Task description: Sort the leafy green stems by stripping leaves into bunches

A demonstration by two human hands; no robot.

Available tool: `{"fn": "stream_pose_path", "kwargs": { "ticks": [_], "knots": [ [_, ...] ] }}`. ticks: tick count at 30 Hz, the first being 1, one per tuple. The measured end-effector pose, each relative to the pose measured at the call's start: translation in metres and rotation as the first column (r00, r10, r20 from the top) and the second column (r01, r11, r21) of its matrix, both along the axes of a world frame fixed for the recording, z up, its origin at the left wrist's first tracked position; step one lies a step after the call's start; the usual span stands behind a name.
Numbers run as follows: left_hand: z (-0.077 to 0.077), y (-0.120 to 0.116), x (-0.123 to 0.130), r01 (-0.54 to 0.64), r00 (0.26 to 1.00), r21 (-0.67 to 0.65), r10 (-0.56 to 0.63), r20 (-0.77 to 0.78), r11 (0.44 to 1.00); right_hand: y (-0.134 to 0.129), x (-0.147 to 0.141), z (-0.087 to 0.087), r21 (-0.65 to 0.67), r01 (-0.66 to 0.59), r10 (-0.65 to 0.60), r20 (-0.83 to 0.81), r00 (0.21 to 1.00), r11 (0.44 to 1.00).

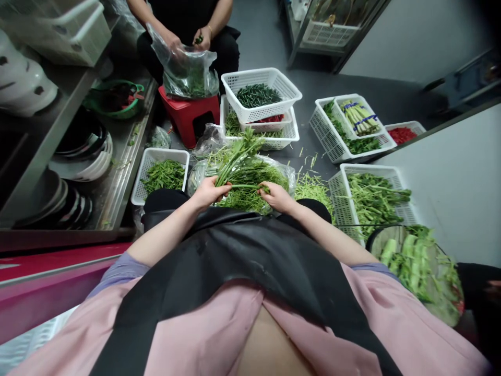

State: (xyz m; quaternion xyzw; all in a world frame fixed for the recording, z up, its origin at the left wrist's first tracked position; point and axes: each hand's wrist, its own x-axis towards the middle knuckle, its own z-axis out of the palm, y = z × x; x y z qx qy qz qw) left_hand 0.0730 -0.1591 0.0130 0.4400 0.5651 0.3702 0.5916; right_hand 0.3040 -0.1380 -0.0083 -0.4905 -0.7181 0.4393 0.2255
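My left hand (212, 192) is closed round a bunch of long green leafy stalks (237, 159), whose leafy ends point up and away from me. One stem (245, 186) stretches sideways from that hand to my right hand (276, 197). The fingers of my right hand pinch this stem near its end. Just beneath both hands, a clear plastic bag (287, 175) lies open with a heap of similar thin green stems (250, 198) in it. The exact kind of vegetable I cannot tell.
Left stands a white basket of green vegetables (162, 175); right, another basket (344, 183) and a round board with cut stalks (415, 266). Ahead, a basket of green chillies (258, 96) sits stacked. Beyond a red stool (188, 117), a person handles a plastic bag. Steel shelves (129, 172) line the left.
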Motion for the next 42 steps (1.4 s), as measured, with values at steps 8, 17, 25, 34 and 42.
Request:
{"fn": "stream_pose_path", "kwargs": {
  "ticks": [8, 17, 25, 34, 42],
  "knots": [
    [-0.001, -0.004, 0.011, 0.09, 0.992, 0.052, -0.085, -0.099, 0.995, 0.022, 0.031, -0.028, 0.181, 0.624, -0.607, -0.145, 0.782, 0.76],
    [-0.004, -0.001, 0.009, 0.115, 0.982, 0.084, -0.101, -0.157, 0.99, 0.018, -0.004, 0.011, 0.447, -0.483, 0.268, 0.462, 0.845, 0.753],
    [-0.013, -0.005, 0.009, 0.232, 0.95, 0.158, -0.188, -0.248, 0.96, -0.001, -0.029, -0.016, 0.08, -0.361, 0.337, 0.216, 0.916, 0.929],
    [-0.034, -0.011, 0.019, 0.276, 0.909, 0.226, -0.177, -0.378, 0.934, -0.019, -0.038, -0.039, -0.222, 0.068, -0.089, -0.085, 0.992, 0.973],
    [-0.061, -0.002, 0.022, 0.44, 0.676, 0.037, -0.304, -0.671, 0.897, 0.028, 0.06, -0.025, -0.047, 0.872, -0.867, -0.151, 0.476, 0.487]
  ]
}}
